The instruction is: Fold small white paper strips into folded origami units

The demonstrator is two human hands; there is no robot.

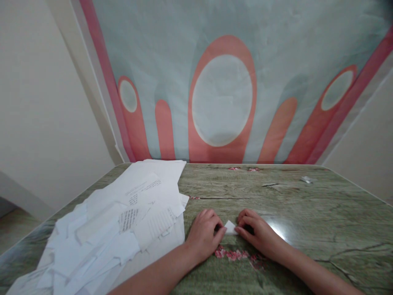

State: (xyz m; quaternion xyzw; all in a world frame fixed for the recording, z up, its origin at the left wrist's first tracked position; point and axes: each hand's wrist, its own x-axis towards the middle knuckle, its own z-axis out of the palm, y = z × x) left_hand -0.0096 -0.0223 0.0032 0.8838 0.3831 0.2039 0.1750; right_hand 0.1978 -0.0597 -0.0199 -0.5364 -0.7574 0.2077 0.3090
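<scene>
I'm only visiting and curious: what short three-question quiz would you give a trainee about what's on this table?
1. True or false: the pile of loose sheets lies to the right of the right hand.
2. What sits between the left hand and the right hand? A) a pen B) a small white paper C) a cup
3. How many hands touch the small white paper?

Key
1. False: the pile lies left of the left hand.
2. B.
3. Two: both hands pinch it, low over the table.
</scene>
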